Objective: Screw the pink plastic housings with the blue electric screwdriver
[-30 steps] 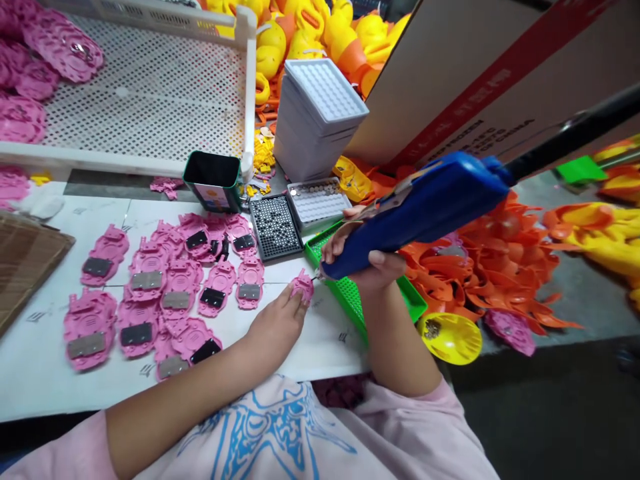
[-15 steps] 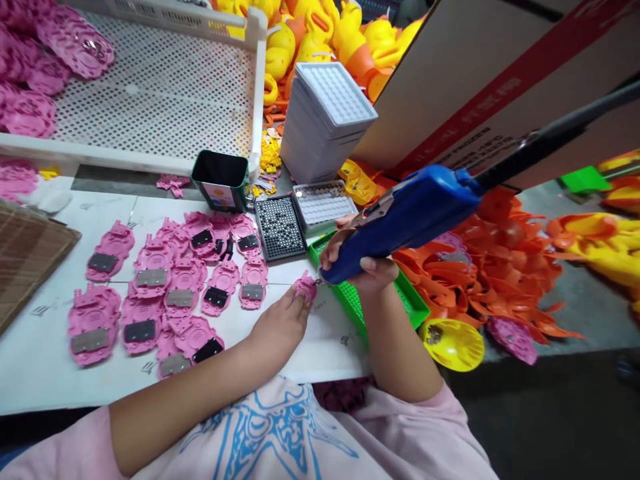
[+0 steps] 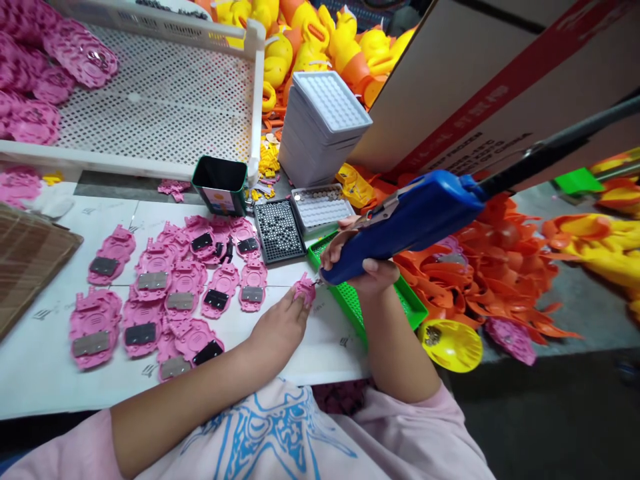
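Note:
My left hand (image 3: pixel 281 328) holds a small pink plastic part (image 3: pixel 305 289) against the white table top, its fingers closed over most of it. My right hand (image 3: pixel 371 272) is wrapped round a blue electric screwdriver (image 3: pixel 405 223) with a dark cable at its back end. The tool lies slanted, its thin tip at the edge of the pink part; whether it touches a screw is too small to tell. Left of my hands lie several pink plastic housings (image 3: pixel 181 288) with black or silver plates on them. A green tray (image 3: pixel 407 300) sits under my right forearm.
Behind are a black perforated screw tray (image 3: pixel 279 231), a stack of white trays (image 3: pixel 325 133), a dark green cup (image 3: pixel 220 183) and a white crate (image 3: pixel 150 100). Orange parts (image 3: pixel 470 273) and a yellow bowl (image 3: pixel 453 345) lie right. A cardboard box (image 3: pixel 480 87) stands behind the tool.
The view has shifted very slightly. Both hands, the pink part and the screwdriver keep nearly the same positions.

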`<state>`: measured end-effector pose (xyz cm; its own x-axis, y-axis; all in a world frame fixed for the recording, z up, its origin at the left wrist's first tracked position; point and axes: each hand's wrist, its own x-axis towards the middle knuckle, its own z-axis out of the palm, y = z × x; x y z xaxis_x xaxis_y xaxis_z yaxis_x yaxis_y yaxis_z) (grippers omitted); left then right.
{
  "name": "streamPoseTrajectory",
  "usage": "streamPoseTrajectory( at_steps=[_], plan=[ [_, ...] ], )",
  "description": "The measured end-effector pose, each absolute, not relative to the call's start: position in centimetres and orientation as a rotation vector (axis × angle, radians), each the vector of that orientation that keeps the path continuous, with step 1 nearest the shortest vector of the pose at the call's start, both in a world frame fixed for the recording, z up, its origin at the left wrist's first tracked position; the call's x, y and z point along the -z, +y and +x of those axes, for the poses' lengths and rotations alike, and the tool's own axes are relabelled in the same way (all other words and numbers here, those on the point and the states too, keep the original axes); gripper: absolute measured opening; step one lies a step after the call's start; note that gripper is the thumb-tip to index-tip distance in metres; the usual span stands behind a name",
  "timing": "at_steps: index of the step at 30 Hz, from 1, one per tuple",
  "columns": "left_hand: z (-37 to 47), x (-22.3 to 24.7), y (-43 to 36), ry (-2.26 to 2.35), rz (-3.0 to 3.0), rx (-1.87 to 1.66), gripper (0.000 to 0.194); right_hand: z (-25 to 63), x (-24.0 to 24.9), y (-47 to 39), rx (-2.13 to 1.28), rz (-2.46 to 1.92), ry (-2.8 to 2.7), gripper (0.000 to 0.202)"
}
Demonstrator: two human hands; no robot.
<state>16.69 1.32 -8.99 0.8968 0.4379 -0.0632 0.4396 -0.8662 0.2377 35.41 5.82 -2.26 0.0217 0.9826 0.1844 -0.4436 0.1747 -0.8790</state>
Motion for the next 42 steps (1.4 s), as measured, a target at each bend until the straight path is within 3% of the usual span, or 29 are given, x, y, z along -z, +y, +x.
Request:
streamPoseTrajectory(
  at_steps=[18, 32, 37, 42],
  plan=[
    [16.9, 9.1, 1.3, 0.621, 2.872, -0.051, 0.036, 35.2, 2.9, 5.7, -1.306, -0.695, -0.981, 0.048],
    [17.1, 9.8, 1.3, 0.682, 2.7, -0.09, 0.045, 35.3, 4.6, 6.0, -1.473, -0.632, -1.182, 0.054],
    [17.2, 10.2, 1.3, 0.733, 2.667, -0.066, 0.042, 35.5, 5.4, 6.0, -1.516, -0.669, -1.164, 0.047],
    [17.1, 9.6, 1.3, 0.719, 2.695, -0.032, 0.044, 35.3, 4.9, 6.0, -1.452, -0.65, -1.192, 0.055]
  ],
)
